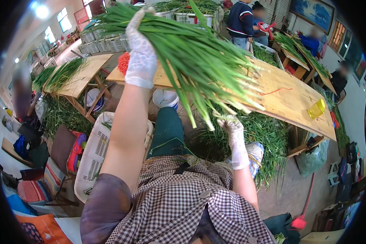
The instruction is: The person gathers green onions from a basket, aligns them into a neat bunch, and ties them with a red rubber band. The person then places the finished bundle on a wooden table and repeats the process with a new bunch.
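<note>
My left hand [142, 45], in a thin whitish glove, is raised and grips a large bunch of leafy green stalks [195, 58], which look like garlic greens. The leaf tips point to the upper left, and the pale root ends fan out to the lower right over the table edge. Just below those ends is my right hand [233, 128], gloved too, with its fingers curled. Pale green bits show at its fingertips; whether it grips them is unclear. Under the bunch stands a wooden table [289, 91] with a yellow cup [316, 109] and a red string [276, 91].
Red twine [123, 63] lies at the table's left end. Below are a white bucket [165, 98], a white plastic crate [93, 158] and heaped green leaves [262, 137]. Another table [88, 68] bears more greens. Several people are around, one standing person [240, 23] beyond the table.
</note>
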`<act>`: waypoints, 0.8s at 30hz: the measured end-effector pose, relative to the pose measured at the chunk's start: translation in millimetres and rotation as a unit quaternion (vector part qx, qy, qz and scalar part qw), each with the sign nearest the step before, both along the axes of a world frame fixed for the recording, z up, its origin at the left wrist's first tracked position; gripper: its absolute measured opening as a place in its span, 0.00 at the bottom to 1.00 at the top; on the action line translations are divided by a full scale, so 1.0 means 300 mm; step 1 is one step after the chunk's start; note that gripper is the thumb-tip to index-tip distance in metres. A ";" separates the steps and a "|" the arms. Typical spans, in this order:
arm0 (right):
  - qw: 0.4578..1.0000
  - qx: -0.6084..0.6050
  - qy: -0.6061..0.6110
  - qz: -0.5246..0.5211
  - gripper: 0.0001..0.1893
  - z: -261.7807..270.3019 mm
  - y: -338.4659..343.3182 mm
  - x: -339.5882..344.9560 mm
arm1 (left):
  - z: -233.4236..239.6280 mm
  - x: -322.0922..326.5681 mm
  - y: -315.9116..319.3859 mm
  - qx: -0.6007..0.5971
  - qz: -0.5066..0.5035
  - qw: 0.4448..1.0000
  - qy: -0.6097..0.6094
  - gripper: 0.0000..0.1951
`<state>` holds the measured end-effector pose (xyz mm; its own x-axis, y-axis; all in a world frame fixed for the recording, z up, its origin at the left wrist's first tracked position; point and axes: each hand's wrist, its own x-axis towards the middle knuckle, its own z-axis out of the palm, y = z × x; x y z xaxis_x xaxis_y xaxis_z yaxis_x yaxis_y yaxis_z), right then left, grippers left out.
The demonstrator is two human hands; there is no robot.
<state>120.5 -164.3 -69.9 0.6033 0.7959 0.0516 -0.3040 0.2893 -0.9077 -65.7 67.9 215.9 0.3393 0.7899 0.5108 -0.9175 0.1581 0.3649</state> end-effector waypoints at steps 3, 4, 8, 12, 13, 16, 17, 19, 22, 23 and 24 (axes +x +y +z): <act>0.816 -0.443 -0.364 -0.078 0.14 -0.166 -0.080 0.182 | -0.013 -0.078 0.013 0.063 -0.085 0.994 -0.030 0.10; 0.969 -0.156 -0.182 -0.064 0.23 -0.177 -0.065 0.167 | -0.015 -0.079 0.006 0.073 -0.079 0.993 -0.042 0.11; 0.992 0.061 -0.109 -0.024 0.33 0.245 -0.027 -0.022 | -0.099 -0.116 0.065 0.103 -0.165 0.976 -0.093 0.10; 0.993 0.018 -0.064 -0.096 0.11 0.358 -0.036 -0.032 | -0.160 -0.117 0.080 0.158 -0.113 0.977 -0.088 0.11; 0.988 -0.048 -0.086 -0.123 0.12 0.342 -0.063 -0.005 | -0.161 -0.124 0.074 0.158 -0.115 0.976 -0.095 0.13; 0.979 0.029 0.043 -0.199 0.09 0.217 -0.108 0.083 | -0.178 -0.155 0.077 0.140 -0.086 0.980 -0.112 0.12; 0.985 -0.057 0.016 -0.164 0.08 0.225 -0.164 0.078 | -0.185 -0.169 0.088 0.140 -0.074 0.981 -0.115 0.12; 0.982 -0.100 -0.109 -0.119 0.08 0.289 -0.189 -0.011 | -0.193 -0.178 0.094 0.157 -0.044 0.980 -0.111 0.12; 0.936 -0.007 -0.333 -0.111 0.16 0.377 -0.146 -0.191 | -0.198 -0.188 0.051 0.151 -0.023 0.983 -0.105 0.12; 0.882 0.004 -0.454 -0.130 0.17 0.388 -0.128 -0.220 | -0.208 -0.191 0.043 0.152 -0.010 0.984 -0.098 0.12; 0.846 0.024 -0.514 -0.137 0.17 0.398 -0.105 -0.238 | -0.216 -0.184 0.043 0.150 -0.003 0.984 -0.096 0.12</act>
